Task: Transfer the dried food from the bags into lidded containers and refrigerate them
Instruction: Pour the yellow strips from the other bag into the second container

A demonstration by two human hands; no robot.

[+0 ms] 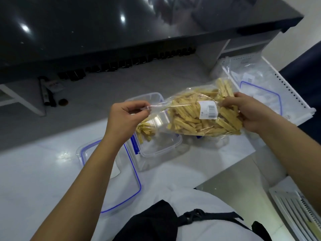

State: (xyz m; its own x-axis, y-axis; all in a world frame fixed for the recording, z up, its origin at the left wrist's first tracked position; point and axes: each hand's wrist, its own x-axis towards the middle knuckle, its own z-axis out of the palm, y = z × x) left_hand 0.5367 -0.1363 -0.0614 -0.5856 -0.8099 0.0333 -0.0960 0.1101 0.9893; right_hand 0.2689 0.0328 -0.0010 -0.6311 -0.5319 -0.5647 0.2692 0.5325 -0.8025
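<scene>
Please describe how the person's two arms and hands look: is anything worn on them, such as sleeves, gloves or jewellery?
Both arms are bare along all of their visible length: no sleeves show. The left hand and the right hand wear no gloves, and no ring, watch or bracelet is visible on either hand or wrist. No markings can be seen on them.

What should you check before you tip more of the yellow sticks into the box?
1. Left hand pinches the bag's open end: ok.
2. Right hand grips the bag at its full end: ok.
3. Bag mouth sits over the open container: ok.
4. Container has room; only a few sticks inside: ok.
5. Lid lies off, beside the container: ok.
6. Bag mouth opened wide enough: cannot tell.
</scene>
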